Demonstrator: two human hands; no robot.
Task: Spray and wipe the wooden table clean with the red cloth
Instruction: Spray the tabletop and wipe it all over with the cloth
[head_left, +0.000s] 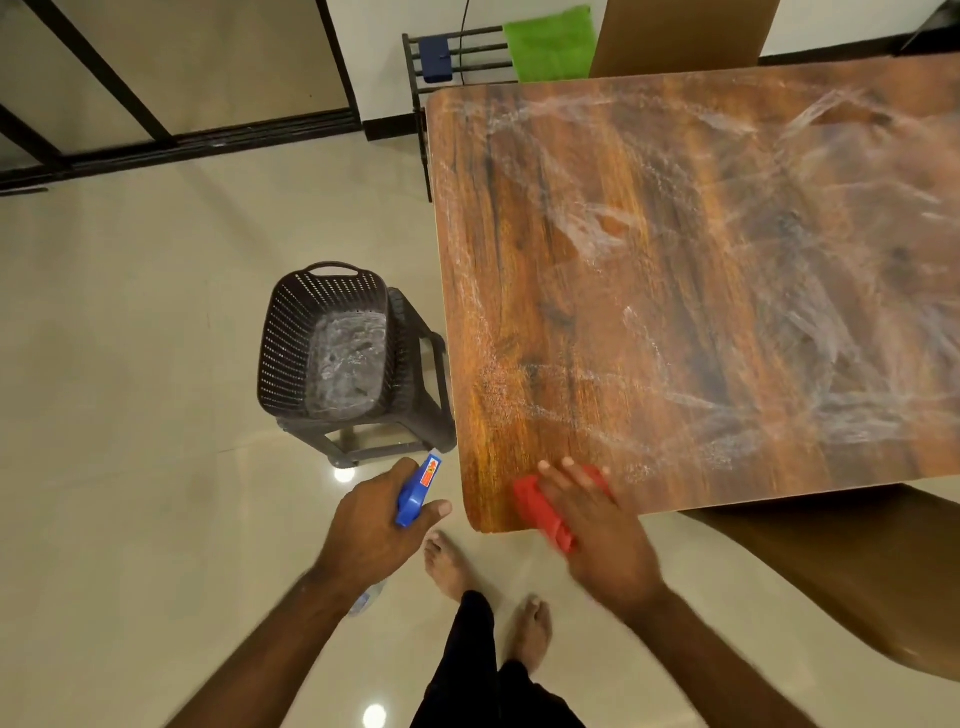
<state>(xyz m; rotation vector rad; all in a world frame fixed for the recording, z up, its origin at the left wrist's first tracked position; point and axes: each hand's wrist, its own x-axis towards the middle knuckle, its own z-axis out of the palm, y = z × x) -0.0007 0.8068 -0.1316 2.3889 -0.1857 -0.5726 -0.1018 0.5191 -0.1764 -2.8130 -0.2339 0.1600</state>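
The wooden table (701, 291) fills the right side, its top streaked with whitish smears and spray droplets. My right hand (597, 525) presses flat on the red cloth (540, 509) at the table's near left corner, the cloth partly hanging over the front edge. My left hand (379, 525) is off the table to the left, over the floor, closed around a spray bottle with a blue trigger head (415, 493). The bottle's clear body (366, 600) peeks out below my wrist.
A dark perforated basket (327, 338) sits on a dark plastic stool (410, 405) just left of the table. A brown chair (857, 561) stands at the near right. A rack with a green cloth (550, 44) is at the back. My bare feet are on the tiled floor.
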